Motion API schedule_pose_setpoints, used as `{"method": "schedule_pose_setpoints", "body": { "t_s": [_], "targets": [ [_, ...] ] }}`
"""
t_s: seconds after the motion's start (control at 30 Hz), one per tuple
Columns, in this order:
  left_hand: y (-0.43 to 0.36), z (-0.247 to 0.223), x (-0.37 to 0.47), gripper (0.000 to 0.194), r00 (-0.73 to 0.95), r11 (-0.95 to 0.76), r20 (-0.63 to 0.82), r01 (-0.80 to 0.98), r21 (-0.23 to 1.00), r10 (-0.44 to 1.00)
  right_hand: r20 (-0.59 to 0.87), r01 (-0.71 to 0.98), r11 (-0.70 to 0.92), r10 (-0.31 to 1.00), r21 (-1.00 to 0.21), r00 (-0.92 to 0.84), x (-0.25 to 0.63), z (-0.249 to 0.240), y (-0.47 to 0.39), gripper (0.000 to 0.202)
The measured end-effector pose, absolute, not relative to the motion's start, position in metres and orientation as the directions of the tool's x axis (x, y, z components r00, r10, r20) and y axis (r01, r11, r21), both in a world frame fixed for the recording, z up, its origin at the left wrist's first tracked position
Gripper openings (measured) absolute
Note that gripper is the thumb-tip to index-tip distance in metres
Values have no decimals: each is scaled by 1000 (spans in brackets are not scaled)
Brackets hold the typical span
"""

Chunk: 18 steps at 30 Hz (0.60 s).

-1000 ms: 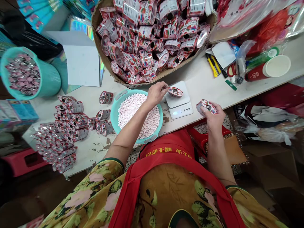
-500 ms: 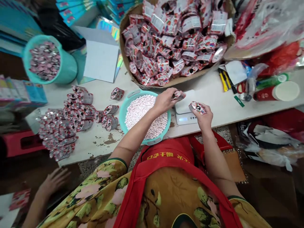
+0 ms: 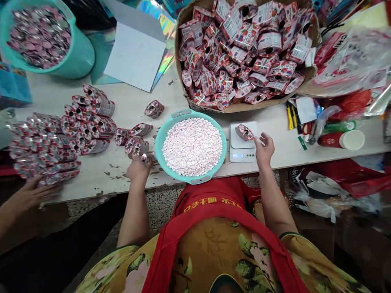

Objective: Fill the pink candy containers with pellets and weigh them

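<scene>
My left hand (image 3: 138, 168) is closed on a small red-and-white printed candy container (image 3: 147, 158). It is at the table's near side, left of a turquoise basin (image 3: 161, 156) filled with small pale pink candies (image 3: 193, 146). Several similar containers (image 3: 136, 146) stand just beyond that hand. On the white digital scale (image 3: 236, 156) rests another candy container (image 3: 244, 132), its dark round opening facing up. My right hand (image 3: 264, 151) is beside the scale with fingers apart and nothing in it, its fingertips close to that container.
A cardboard box (image 3: 244, 106) heaped with containers stands behind the basin. A turquoise bucket (image 3: 81, 61) of small foil pieces is at the back left. Stacked containers (image 3: 45, 142) lie at left, where another person's hand (image 3: 32, 193) reaches in. A red cup (image 3: 331, 139) lies at right.
My left hand has swung left from beside the scale to the table left of the basin, with a container. The container from my right hand now sits on the scale. The co-worker's hand has risen.
</scene>
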<state>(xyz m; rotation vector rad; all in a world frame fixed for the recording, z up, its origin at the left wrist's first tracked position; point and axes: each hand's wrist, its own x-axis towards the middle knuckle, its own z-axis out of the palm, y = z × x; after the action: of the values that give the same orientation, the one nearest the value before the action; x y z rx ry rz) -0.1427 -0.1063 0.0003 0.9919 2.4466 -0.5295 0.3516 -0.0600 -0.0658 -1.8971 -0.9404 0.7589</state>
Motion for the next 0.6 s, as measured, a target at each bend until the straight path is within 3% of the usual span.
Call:
{"method": "schedule_pose_setpoints", "body": {
  "t_s": [0.1,0.2,0.3,0.4,0.47,0.53,0.6],
  "targets": [
    [-108,-26,-146,66,-700,737,-396,671,-81,594,-166,307,-377,825,-874,540,363,-63,-74,55],
    [-110,-23,-145,67,-723,733,-231,678,-56,651,-168,304,-388,814,-870,556,371,-63,-86,53],
    [-102,-4,-128,50,-592,598,-109,801,38,799,-152,288,-389,786,-875,599,375,-65,-96,52],
    [-74,8,-81,38,-246,275,-133,919,283,960,-147,270,-393,762,-879,631,377,-65,-102,51],
    [-48,5,-41,36,0,90,-212,905,415,977,-156,259,-397,757,-880,634,377,-65,-106,50],
    [-25,-2,-5,41,160,2,-312,887,463,937,-165,251,-399,761,-882,627,378,-64,-110,49],
    [-9,-9,17,44,216,-18,-389,892,452,896,-175,244,-400,764,-883,621,381,-63,-114,49]
  ]
}}
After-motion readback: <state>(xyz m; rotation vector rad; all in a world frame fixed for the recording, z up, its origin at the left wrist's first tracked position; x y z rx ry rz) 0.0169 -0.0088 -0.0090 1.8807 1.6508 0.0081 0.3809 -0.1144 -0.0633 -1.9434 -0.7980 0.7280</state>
